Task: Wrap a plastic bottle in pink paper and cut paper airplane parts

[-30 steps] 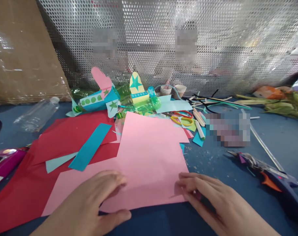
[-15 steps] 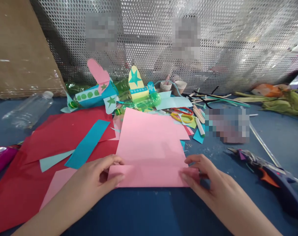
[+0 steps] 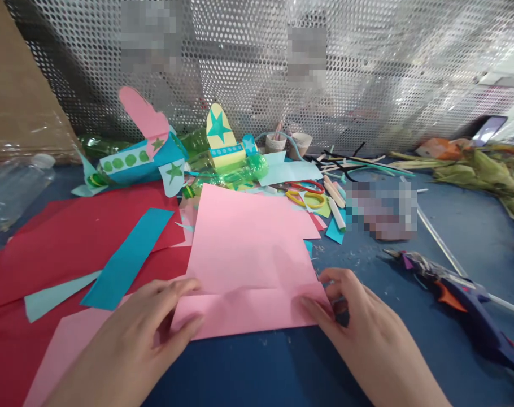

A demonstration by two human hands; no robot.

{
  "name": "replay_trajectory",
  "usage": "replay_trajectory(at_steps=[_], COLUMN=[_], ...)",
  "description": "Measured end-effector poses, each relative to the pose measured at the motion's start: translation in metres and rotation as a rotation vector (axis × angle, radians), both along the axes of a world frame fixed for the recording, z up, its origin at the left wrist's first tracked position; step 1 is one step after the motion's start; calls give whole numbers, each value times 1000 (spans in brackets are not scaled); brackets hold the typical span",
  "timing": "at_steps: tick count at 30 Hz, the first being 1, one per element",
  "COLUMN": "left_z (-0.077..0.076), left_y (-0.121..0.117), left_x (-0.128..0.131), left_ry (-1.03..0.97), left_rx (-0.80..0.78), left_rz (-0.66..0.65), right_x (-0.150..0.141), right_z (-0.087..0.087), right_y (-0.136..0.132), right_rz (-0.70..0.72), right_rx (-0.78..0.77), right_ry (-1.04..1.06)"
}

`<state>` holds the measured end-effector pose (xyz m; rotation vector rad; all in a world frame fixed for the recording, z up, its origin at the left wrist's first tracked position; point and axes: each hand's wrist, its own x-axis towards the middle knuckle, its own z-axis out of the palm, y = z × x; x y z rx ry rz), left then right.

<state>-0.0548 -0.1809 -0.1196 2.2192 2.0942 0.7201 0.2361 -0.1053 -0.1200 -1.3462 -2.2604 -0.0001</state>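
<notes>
A sheet of pink paper (image 3: 248, 243) lies before me, its near edge folded up into a strip across the front. My left hand (image 3: 155, 322) pinches the left end of that fold between thumb and fingers. At the right end, my right hand (image 3: 350, 311) grips the fold the same way, thumb on top. Under my left forearm lies another piece of pink paper (image 3: 70, 339). Sheets of red paper (image 3: 79, 226) spread to the left, with a blue paper strip (image 3: 127, 257) and a pale blue strip (image 3: 57, 294) on them.
A glue gun (image 3: 456, 299) lies at the right. Behind the sheet are scissors (image 3: 305, 198), a bottle craft with a pink wing (image 3: 138, 158), another with a yellow fin (image 3: 227, 152) and two cups (image 3: 300, 144). A clear bottle (image 3: 15, 186) lies far left; corn husks (image 3: 473, 172) lie far right.
The view has turned a little to the right, so most things appear further left. Both hands keep hold of the folded edge, which now slants slightly upward to the right.
</notes>
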Motion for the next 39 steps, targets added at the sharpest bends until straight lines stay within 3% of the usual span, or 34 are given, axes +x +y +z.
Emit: replay_trajectory(at_steps=[8,17,27,32,39], left_z=[11,8,15,12,1], left_y=[-2,-4,-5,-3,-3], left_x=[-1,-2,1,0,-6], left_ry=[-54,-73,-93,-107,-35], left_rx=[-72,-110,-161,-98,-21], left_rz=[-26,-50,-131,-123,-127], right_x=[7,5,13,8,4], right_z=[-2,-2,-11,-8,-7], right_y=[0,2,3,2,1], right_rz=[27,59,117,92,60], right_rx=[-93,-47,-72,-20,-60], right_ry=[51,51,4,10,9])
